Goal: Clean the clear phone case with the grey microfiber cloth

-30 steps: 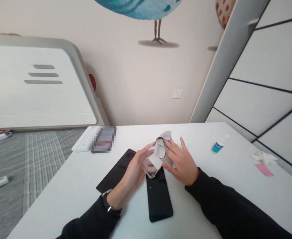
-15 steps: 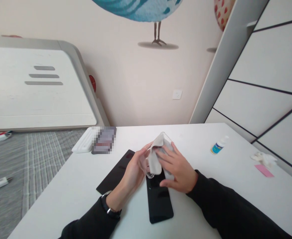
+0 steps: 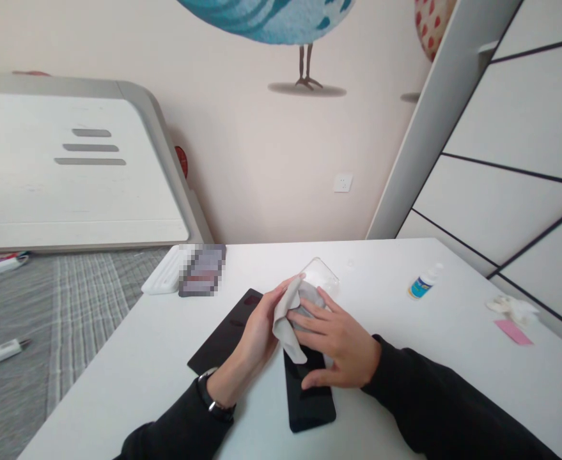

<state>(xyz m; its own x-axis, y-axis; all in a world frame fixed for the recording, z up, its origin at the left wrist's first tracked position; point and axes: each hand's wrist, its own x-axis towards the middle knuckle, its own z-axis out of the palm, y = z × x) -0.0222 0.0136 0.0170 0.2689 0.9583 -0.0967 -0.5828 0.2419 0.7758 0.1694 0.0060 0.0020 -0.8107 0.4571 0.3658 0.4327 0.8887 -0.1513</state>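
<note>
My left hand (image 3: 259, 329) grips a clear phone case (image 3: 322, 271) by its left side, its fingers wrapped behind it. The far corner of the case pokes out above a grey cloth (image 3: 286, 322). With fingers spread over that cloth, my right hand (image 3: 345, 335) presses it against the inside of the case. Below both hands a black phone (image 3: 310, 409) lies on the white table, its upper end covered by the cloth and my hand. A flat black rectangular piece (image 3: 220, 338) rests to the left, partly behind my left hand.
At the table's back left lie a white tray-like case (image 3: 163, 271) and a blurred dark rectangle (image 3: 202, 271). On the right stand a small bottle (image 3: 422, 284), crumpled white tissue (image 3: 518, 308) and a pink slip (image 3: 513, 332). A bed (image 3: 89, 332) adjoins the left edge.
My right hand and the cloth have slid down toward me along the case. More of the case's far end now shows. My left hand has hardly moved.
</note>
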